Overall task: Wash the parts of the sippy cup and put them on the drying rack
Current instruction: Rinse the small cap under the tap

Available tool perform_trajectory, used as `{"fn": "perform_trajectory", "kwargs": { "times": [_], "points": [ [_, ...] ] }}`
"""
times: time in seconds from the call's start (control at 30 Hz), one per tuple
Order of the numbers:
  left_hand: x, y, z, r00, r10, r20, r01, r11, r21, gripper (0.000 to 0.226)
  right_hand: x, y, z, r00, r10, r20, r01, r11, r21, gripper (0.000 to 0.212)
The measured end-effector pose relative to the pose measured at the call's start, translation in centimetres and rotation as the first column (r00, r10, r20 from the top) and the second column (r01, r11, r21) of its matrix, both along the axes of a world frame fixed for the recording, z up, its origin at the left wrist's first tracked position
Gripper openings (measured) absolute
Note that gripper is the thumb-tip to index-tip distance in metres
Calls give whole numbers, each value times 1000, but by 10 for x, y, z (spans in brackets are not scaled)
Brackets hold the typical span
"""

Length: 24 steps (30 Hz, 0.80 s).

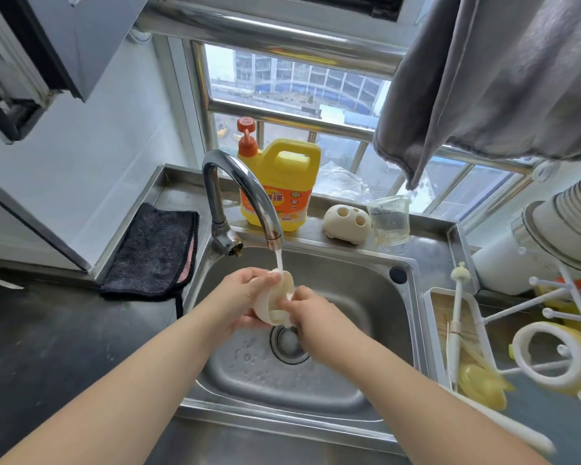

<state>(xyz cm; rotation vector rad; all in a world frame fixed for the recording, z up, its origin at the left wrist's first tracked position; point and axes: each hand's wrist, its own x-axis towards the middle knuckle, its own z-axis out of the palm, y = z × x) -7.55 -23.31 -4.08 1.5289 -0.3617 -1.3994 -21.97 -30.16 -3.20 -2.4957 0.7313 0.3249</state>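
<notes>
cup part (275, 302): cream plastic, rounded, over the sink (356, 273) middle, right under the tap (245, 193) stream, open end turned toward the right hand
left hand (245, 297): curled round it from the left
right hand (311, 313): fingertips pinch its rim
rack (550, 317): white pegs on the worktop off the sink's right edge, so right hand's nearer

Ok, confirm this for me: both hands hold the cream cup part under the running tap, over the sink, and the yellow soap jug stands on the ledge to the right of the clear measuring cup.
One thing is wrong. In the head view the yellow soap jug stands to the left of the clear measuring cup, behind the tap. The rest holds: the left hand and right hand hold the cream cup part under running water, over the sink.
</notes>
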Motion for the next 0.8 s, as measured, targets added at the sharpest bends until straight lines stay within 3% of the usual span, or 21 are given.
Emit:
{"fn": "perform_trajectory", "kwargs": {
  "times": [0.17, 0.3, 0.43, 0.5, 0.57, 0.63, 0.67, 0.7, 0.73, 0.8],
  "points": [
    [3, 3, -9, 986, 164, 20, -164, 986, -21, 32, -7, -9, 5, 951, -300, 71, 250, 886, 390, 34],
    [8, 9, -11, 931, 94, 353, -102, 995, 4, 37, -19, -14, 0, 915, -402, 37, 367, 866, 341, 34],
    [9, 17, -11, 680, -75, 729, 41, 997, 65, 77, -31, -13, -10, 875, -484, 6, 453, 824, 340, 33],
    [9, 20, -13, 580, -74, 811, 60, 997, 48, 89, -35, -13, -12, 851, -524, 24, 486, 805, 340, 32],
    [7, 22, -13, 567, -30, 823, 16, 1000, 26, 86, -39, -14, -12, 840, -540, 54, 499, 809, 311, 31],
    [4, 20, -14, 752, 97, 652, -122, 992, -6, 71, -43, -15, -13, 812, -579, 78, 529, 785, 323, 31],
    [1, 17, -11, 876, 201, 437, -211, 977, -26, 59, -45, -15, -13, 794, -602, 85, 544, 766, 342, 31],
    [-1, 13, -10, 940, 298, 163, -297, 954, -30, 46, -47, -15, -14, 781, -617, 91, 554, 753, 355, 31],
    [-4, 10, -9, 931, 355, -82, -355, 935, 7, 35, -49, -15, -15, 774, -626, 96, 558, 746, 363, 31],
    [-10, 7, -9, 866, 353, -353, -345, 934, 88, 31, -52, -14, -17, 767, -633, 106, 559, 740, 375, 30]
  ]
}}
